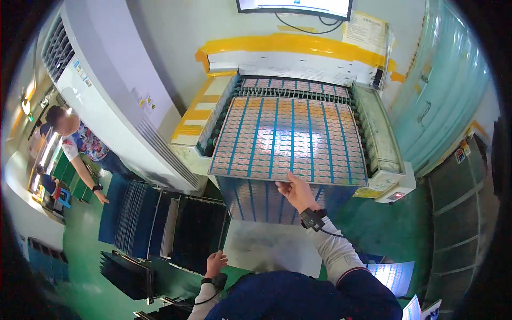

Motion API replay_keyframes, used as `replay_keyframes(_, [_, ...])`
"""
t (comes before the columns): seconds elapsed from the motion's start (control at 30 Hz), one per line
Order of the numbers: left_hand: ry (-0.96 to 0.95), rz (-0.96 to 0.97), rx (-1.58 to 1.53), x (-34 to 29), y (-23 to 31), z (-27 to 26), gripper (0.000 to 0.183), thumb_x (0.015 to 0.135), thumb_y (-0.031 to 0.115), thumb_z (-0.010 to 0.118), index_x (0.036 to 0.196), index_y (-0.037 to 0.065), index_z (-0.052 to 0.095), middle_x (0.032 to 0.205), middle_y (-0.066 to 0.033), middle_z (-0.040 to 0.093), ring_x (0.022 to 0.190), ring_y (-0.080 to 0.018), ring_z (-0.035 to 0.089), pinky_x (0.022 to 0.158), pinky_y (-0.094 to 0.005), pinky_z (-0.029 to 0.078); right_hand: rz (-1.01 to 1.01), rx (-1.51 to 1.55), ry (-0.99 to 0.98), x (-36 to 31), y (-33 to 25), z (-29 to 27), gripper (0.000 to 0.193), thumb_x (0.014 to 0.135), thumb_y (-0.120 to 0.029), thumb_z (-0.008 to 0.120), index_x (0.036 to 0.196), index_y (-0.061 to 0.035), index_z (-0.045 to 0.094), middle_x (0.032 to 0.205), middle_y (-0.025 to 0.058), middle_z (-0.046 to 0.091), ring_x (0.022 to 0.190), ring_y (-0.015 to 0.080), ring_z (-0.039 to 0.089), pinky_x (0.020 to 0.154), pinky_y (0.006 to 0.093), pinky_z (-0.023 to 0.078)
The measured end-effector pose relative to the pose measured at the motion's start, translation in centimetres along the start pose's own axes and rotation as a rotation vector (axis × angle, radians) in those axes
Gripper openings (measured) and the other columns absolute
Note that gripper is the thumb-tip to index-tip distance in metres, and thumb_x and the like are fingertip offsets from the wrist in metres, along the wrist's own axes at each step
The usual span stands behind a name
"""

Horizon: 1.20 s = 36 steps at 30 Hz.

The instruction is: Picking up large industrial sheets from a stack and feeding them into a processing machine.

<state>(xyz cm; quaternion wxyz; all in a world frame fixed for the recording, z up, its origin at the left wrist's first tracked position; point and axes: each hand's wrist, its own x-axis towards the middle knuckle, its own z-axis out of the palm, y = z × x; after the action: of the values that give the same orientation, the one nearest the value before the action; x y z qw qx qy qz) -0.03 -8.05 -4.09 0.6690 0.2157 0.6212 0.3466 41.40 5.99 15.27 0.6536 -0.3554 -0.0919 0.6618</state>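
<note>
Your right hand [296,193] grasps the patterned panel [298,128] at the conveyor's [380,133] near edge. Your left hand [215,264], grip indeterminable, is near dark boards [198,226].

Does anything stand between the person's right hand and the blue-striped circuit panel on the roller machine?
Nothing visible does: the right hand is right at the near edge of the blue-striped circuit panel.
</note>
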Motion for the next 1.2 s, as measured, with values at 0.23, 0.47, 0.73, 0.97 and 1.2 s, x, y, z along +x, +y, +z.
replay_keyframes(0.23, [-0.036, 0.1, 0.1, 3.1, 5.2, 2.3, 0.028, 0.088, 0.025, 0.059, 0.1, 0.001, 0.056, 0.075, -0.004, 0.059, 0.062, -0.0138, 0.059, 0.05, -0.0255, 0.046, 0.121, -0.065, 0.059, 1.1, -2.5, 1.9, 0.036, 0.089, -0.036, 0.06, 0.098, -0.0014, 0.053, 0.083, 0.0136, 0.063, 0.07, 0.0215, 0.06, 0.062, 0.0329, 0.051])
replay_keyframes(0.47, [-0.185, 0.52, 0.28, 7.0, 16.5, 9.3, 0.023, 0.087, 0.019, 0.058, 0.103, 0.002, 0.056, 0.074, 0.0002, 0.056, 0.059, -0.0067, 0.05, 0.05, -0.0206, 0.039, 0.151, -0.102, -0.039, -0.3, -1.6, 0.0, 0.033, 0.088, -0.032, 0.061, 0.101, -0.002, 0.057, 0.087, 0.01, 0.065, 0.071, 0.0177, 0.06, 0.062, 0.0305, 0.05])
replay_keyframes(0.73, [0.029, 0.832, 0.313, 10.4, 23.5, 15.4, 0.064, 0.082, 0.017, 0.066, 0.135, -0.002, 0.037, 0.103, -0.0095, 0.06, 0.084, -0.0116, 0.055, 0.071, -0.025, 0.045, -0.187, -0.378, 0.418, -6.2, -4.5, -15.4, 0.024, 0.086, -0.011, 0.055, 0.108, -0.0024, 0.055, 0.09, 0.0074, 0.058, 0.075, 0.0184, 0.058, 0.062, 0.032, 0.05])
replay_keyframes(0.97, [0.013, 0.782, 0.367, 13.6, 22.9, 15.8, 0.073, 0.078, 0.023, 0.068, 0.135, -0.006, 0.034, 0.115, -0.0175, 0.058, 0.094, -0.0202, 0.058, 0.085, -0.0308, 0.045, -0.497, -0.617, 0.753, -8.2, -9.2, -24.4, 0.048, 0.079, -0.004, 0.058, 0.125, -0.003, 0.048, 0.111, 0.008, 0.053, 0.074, 0.0161, 0.059, 0.055, 0.0271, 0.047])
replay_keyframes(1.2, [0.015, 0.801, 0.293, 11.5, 22.5, 15.5, 0.061, 0.081, 0.015, 0.063, 0.133, -0.003, 0.039, 0.104, -0.0096, 0.06, 0.085, -0.0124, 0.054, 0.075, -0.0257, 0.044, -0.446, -0.644, 0.648, -6.9, -6.2, -21.9, 0.058, 0.08, -0.003, 0.059, 0.135, -0.0069, 0.041, 0.119, 0.0069, 0.052, 0.075, 0.0143, 0.059, 0.056, 0.0266, 0.048])
